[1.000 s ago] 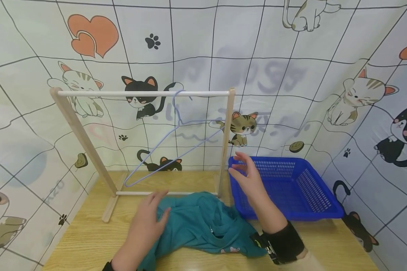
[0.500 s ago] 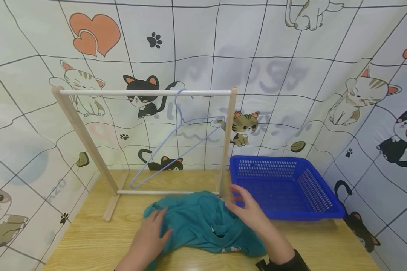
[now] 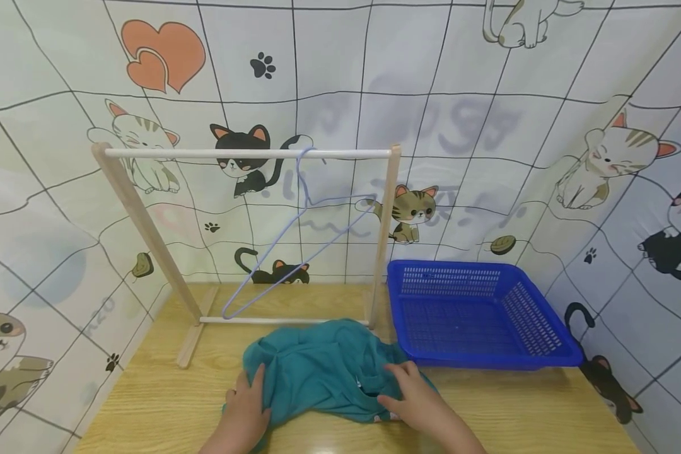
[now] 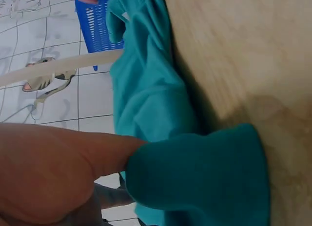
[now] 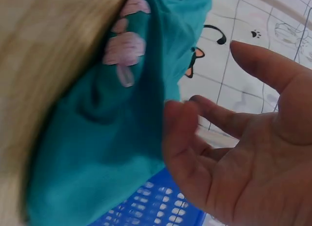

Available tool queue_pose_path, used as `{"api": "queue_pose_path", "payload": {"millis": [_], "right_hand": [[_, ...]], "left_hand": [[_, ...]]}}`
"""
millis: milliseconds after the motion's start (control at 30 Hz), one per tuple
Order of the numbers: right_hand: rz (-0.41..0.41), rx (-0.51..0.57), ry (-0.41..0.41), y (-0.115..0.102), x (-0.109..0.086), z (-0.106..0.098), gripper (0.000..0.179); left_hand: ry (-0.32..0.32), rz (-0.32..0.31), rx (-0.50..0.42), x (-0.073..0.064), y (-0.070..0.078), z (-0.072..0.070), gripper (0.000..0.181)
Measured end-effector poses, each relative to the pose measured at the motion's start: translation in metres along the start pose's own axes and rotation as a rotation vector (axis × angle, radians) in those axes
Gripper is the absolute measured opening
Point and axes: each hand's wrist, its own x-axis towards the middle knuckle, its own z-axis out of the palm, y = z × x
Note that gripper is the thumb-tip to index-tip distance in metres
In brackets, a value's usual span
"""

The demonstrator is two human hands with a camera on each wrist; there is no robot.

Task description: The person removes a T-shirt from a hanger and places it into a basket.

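A crumpled teal garment (image 3: 318, 372) lies on the wooden table, with a small metallic piece near its neck-like opening. Pink patches decorate its edge in the right wrist view (image 5: 126, 48). At its left end, my left hand (image 3: 243, 410) pinches a fold; in the left wrist view the thumb (image 4: 114, 150) meets the cloth and another finger shows behind it. My right hand (image 3: 422, 403) is over the right end with fingers spread and loosely bent. Up close, the right fingertips (image 5: 178, 119) reach the fabric's edge without closing round it.
Behind the garment stands a wooden rack (image 3: 147, 233) with a white top rail. A lilac wire hanger (image 3: 272, 246) hangs from the rail, turned at an angle. To the right sits a blue perforated basket (image 3: 482, 359). A cat-patterned sheet (image 3: 340, 63) covers the walls.
Both hands have come down toward the garment, the left to its left end and the right from beside the basket to its right end. The hanger swings slightly.
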Motion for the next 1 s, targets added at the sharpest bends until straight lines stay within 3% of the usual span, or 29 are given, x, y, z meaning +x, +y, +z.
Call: {"api": "queue_pose_path", "payload": {"millis": [167,367,667,1000], "right_hand": [[0.119,-0.036,0.051,0.009,-0.003,0.005,0.072],[0.166,-0.010,0.098,0.016,-0.001,0.011,0.077],[0.179,-0.056,0.097,0.021,0.008,0.016,0.077],[0.133,-0.019,0.100,0.018,0.015,0.023,0.075]], "left_hand": [[0.005,-0.005,-0.031,0.002,-0.004,0.003,0.077],[-0.010,-0.022,-0.048,0.008,-0.008,0.006,0.073],[-0.037,-0.020,-0.085,0.023,-0.011,0.014,0.076],[-0.041,0.071,-0.161,0.037,-0.015,0.021,0.089]]}}
